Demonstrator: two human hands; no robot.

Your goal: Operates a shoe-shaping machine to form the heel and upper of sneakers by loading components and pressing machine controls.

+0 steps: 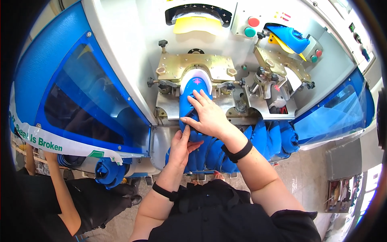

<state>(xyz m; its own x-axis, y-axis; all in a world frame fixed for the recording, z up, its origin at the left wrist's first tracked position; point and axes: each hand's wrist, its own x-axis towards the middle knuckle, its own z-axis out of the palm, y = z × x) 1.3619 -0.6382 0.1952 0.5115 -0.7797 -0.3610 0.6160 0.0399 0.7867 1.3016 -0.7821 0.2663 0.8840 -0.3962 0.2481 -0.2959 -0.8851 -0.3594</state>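
Fingers of your right hand are spread, palm down, across the top of a blue shoe upper, and your right thumb reaches out to its left side. Your left hand is at the near end of the same upper, its thumb pointing up against the blue material and its other fingers partly curled toward the right; you cannot tell from this view whether they pinch it.

The upper lies with its toe, which bears a pink mark, pointing away from you, inside a white curved pad under a brass-coloured clamp plate. To the right, a second clamp plate stands over a grey toe form.

Below your work, a row of blue uppers runs along the machine's front, passing behind your right forearm. Above, a yellow sheet sits under a dark curved slot, with a red button and a green button to its right. Farther right, another blue upper rests on a yellow piece. You wear a black band on your right forearm, and a co-worker's arm shows at far left.
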